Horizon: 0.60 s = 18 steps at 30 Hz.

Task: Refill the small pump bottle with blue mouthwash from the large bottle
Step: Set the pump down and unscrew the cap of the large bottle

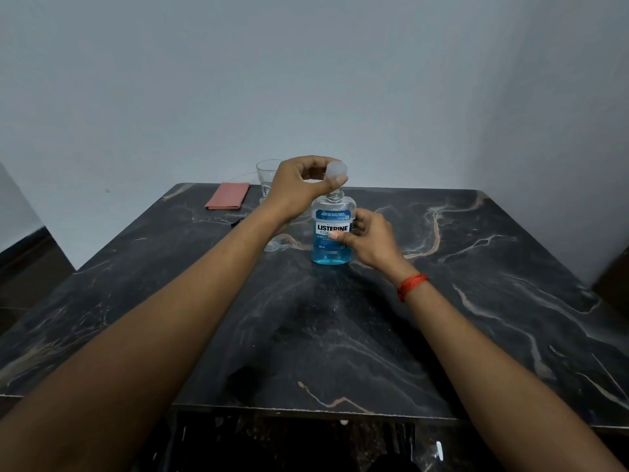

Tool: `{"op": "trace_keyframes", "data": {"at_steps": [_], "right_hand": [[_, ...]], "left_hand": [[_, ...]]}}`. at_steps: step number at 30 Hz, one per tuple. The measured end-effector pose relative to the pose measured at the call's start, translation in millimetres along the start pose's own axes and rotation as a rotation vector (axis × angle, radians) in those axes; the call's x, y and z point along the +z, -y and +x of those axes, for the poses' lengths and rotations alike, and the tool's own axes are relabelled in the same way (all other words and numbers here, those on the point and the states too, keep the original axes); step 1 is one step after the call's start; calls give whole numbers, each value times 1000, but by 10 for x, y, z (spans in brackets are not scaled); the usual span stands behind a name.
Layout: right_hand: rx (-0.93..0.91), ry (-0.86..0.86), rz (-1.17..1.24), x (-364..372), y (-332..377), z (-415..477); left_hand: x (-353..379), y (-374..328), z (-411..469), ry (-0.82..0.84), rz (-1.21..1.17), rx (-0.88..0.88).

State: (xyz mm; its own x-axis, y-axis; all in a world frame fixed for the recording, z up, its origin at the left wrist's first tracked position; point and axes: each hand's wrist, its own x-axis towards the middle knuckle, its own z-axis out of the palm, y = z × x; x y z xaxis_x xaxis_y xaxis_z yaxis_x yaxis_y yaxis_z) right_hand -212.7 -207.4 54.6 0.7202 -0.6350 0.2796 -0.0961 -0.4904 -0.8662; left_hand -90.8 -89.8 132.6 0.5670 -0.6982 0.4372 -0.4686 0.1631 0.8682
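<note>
The person stands at a dark table (340,335) with pale lines running through it. Both arms reach out over it.

The big bottle (332,229) stands straight up on the table, right between the two hands. It is clear with a blue and white label. The blue mouthwash (329,257) fills much of it, and the top part looks clear.

The right hand (369,238) is wrapped round the side of the big bottle, with its thumb pressed on the label. A red string (412,286) is tied on that wrist.

The left hand (296,189) is up high, just over the bottle's neck. Its thumb and fingers pinch the round pale cap (337,169). The cap is right above the neck, and the screw rings of the neck show under it. I cannot tell if the cap touches the neck.

Just behind the left hand stands a clear glass (267,175). Further out past that hand, to its left, lies a folded pink cloth (227,196).

Under the left wrist a small clear thing (272,247) peeks out on the table. The arm hides most of it, so I cannot tell what it is. Beside the left forearm, on its outer side, lies a small black thing (236,221), too small to make out.
</note>
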Motion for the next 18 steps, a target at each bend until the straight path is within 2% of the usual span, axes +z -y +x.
{"op": "trace_keyframes", "data": {"at_steps": [4, 7, 12, 18], "right_hand": [[15, 21, -2, -68, 1, -2], [38, 44, 16, -191, -15, 12], [68, 34, 17, -425, -95, 29], [81, 20, 30, -540, -139, 41]], "left_hand": [[71, -124, 34, -28, -133, 34], [76, -172, 118, -102, -123, 26], [129, 99, 266, -117, 173, -237], [329, 640, 233, -94, 385, -391]]}}
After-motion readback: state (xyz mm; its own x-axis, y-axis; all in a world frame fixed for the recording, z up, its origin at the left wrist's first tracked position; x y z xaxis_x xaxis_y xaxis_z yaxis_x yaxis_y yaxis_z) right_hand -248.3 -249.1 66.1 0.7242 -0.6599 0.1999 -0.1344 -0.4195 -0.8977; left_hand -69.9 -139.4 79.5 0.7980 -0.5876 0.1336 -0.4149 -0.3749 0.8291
